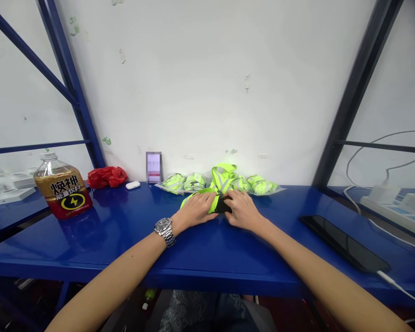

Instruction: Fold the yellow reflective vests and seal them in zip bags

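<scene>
Clock centred on the hands, 12 toward the wall. Left hand (198,205): palm down, fingers curled over the yellow-green end of a reflective strap piece (212,203); thumb side partly hidden. Right hand (242,208): fingers bent, gripping its black section (222,205). The piece lies low over the blue table (124,249), between both hands. Metal watch (164,230) on the left wrist.

At 12, just behind: loose yellow-green webbing (224,177) with grey bands. Cannot tell whether it joins the held piece. From 11 to 1: clear-bagged bundles (174,182), on either side of the webbing.

Farther out: upright phone (154,167) against the wall at 10; white case (133,185) and red plastic bag (107,177) between 9 and 10; drink bottle (65,186) near 9; power strip (397,210) at 3; black phone (344,242) with cable between 3 and 4.

Risks (judged): slack webbing could snag on fingers or bags; uneven grip could let the soft fabric spring loose or twist; a wide right-arm sweep could catch the phone cable; pulling toward 12 could shove the bags.
</scene>
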The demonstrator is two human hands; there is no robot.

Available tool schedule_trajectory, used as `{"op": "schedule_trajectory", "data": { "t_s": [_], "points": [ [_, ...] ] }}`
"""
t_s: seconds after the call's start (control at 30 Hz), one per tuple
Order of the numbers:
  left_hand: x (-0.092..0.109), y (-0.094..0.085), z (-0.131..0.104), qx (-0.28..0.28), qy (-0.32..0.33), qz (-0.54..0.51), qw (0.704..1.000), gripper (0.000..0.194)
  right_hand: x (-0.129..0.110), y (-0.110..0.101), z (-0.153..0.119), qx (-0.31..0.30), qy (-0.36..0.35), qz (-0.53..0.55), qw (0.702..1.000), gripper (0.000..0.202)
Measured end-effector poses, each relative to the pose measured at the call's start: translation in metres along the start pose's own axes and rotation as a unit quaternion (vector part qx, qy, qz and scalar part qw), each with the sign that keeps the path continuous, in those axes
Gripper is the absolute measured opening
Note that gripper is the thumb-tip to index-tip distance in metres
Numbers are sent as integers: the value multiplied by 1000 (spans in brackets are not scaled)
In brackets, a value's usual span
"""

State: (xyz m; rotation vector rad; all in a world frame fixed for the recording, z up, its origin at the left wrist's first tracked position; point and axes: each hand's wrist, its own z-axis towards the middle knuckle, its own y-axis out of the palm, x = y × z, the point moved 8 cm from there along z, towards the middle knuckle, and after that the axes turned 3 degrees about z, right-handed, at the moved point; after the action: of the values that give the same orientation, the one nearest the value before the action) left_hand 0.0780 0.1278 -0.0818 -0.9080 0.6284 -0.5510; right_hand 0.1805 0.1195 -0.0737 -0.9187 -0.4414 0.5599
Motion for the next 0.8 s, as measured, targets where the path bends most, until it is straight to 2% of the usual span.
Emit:
{"op": "schedule_trajectory", "data": {
  "t_s": [0.33,0.43,0.63,0.8],
  "points": [
    [2,-4,1,13,17,9,1000,52,7,-1,-1,48,-17,29,998,13],
    [-2,-3,0,15,3,21,1000,53,8,-4,-3,63,-31,31,997,15],
    [-10,-6,-4,23,-19,15,999,57,1,-14,-11,76,-105,57,990,34],
    [-14,-5,-4,20,-23,0,1000,58,10,-19,-9,92,-82,70,990,52]
  ]
}}
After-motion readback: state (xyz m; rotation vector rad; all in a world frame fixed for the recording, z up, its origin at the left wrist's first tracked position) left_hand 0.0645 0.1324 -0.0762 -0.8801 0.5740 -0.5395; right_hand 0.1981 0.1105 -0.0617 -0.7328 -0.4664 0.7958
